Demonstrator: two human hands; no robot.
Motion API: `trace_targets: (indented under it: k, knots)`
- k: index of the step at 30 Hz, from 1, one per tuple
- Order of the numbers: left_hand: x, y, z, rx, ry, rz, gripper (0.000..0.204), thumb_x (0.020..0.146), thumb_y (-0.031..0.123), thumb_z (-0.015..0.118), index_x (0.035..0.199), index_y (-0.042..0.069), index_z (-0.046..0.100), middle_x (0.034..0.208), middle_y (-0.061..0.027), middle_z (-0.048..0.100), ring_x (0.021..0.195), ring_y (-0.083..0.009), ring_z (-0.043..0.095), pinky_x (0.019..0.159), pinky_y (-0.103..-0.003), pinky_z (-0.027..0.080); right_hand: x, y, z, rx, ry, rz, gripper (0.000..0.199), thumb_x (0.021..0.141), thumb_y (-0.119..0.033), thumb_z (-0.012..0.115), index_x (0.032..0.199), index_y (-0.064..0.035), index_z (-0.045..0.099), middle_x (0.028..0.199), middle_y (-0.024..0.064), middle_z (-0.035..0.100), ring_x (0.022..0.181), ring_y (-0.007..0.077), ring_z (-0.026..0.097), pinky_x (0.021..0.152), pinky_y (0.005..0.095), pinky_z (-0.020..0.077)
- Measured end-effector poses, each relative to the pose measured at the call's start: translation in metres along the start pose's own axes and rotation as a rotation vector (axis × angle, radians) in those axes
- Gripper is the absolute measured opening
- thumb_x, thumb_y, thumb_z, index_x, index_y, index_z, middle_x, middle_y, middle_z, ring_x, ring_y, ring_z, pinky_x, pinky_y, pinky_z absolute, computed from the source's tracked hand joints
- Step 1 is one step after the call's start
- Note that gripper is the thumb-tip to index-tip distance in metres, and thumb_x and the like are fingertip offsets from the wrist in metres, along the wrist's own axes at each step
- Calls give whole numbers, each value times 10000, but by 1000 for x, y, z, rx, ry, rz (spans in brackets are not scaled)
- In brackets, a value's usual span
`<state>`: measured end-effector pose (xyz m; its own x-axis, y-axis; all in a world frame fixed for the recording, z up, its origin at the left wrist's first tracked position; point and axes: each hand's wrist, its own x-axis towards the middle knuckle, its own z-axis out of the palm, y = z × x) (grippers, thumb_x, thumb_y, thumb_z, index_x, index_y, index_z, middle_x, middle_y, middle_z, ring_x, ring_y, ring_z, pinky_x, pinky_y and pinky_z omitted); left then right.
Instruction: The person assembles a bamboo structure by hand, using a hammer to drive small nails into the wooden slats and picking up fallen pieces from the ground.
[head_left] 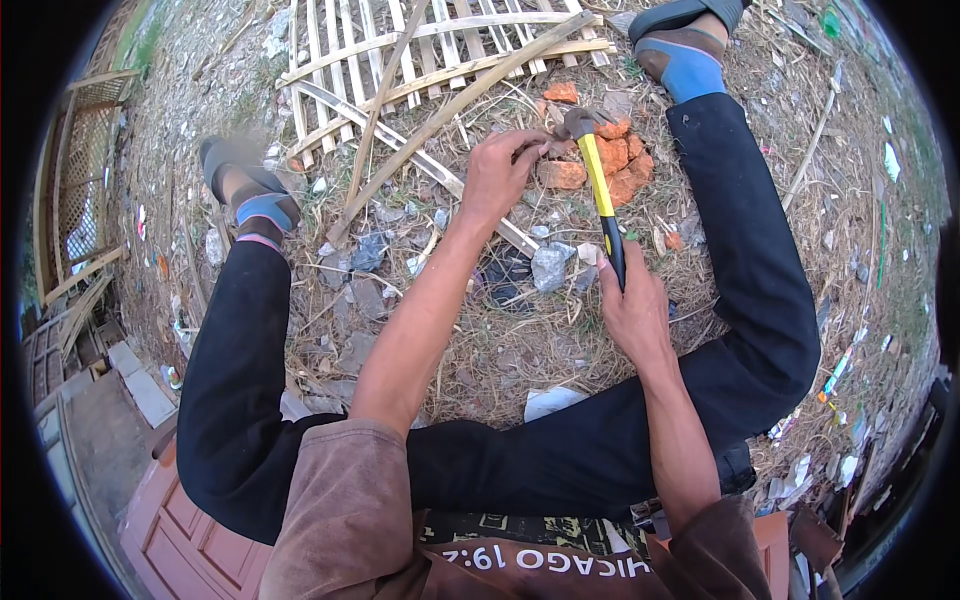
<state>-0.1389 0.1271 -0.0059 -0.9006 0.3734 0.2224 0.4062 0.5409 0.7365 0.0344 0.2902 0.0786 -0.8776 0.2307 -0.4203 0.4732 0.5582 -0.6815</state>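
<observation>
The claw hammer [603, 190], yellow and black, stands over the littered ground [500, 350], its long axis running from the right hand [632, 300] away from the person and slightly left, head farthest out. The right hand is wrapped around the black grip. The left hand [498, 172] reaches beside the hammer head, thumb and fingers drawn close; whether they pinch anything, I cannot tell. Broken orange brick pieces [630, 182] lie around the head, near the slatted wooden panel's [480, 22] lower right corner. Grassy ground separates the handle from the right trouser leg [755, 240].
</observation>
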Motion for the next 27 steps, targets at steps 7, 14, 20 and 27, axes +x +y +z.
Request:
trace_targets:
  k: [7, 14, 20, 27]
  knots:
    - [-3, -6, -2, 20, -45, -141, 181, 881, 173, 757, 1003, 40, 760, 940, -98, 661, 786, -223, 648, 708, -332, 524, 3, -4, 2, -31, 15, 18, 262, 1005, -229, 558, 1181, -41, 508, 682, 243, 647, 668, 495, 641, 625, 574, 474]
    - [-1, -10, -5, -23, -121, -222, 217, 880, 220, 765, 1002, 41, 763, 975, -87, 655, 856, -214, 647, 746, -337, 515, 1, -1, 4, 9, 3, 18, 262, 1008, -238, 553, 1173, -40, 505, 689, 253, 646, 679, 500, 641, 628, 574, 471]
    - [8, -2, -5, -64, -181, -333, 203, 878, 243, 762, 985, 71, 781, 975, -98, 651, 819, -248, 627, 756, -371, 495, 0, 3, 4, -17, 20, 20, 262, 1005, -231, 558, 1179, -43, 504, 691, 255, 647, 681, 503, 639, 631, 576, 472]
    - [9, -13, -6, -71, -214, -379, 230, 873, 285, 765, 991, 89, 786, 1007, -104, 641, 898, -278, 626, 818, -402, 485, -2, -1, 5, 34, 40, -39, 256, 1008, -215, 563, 1181, -35, 508, 695, 248, 644, 656, 483, 644, 599, 551, 473]
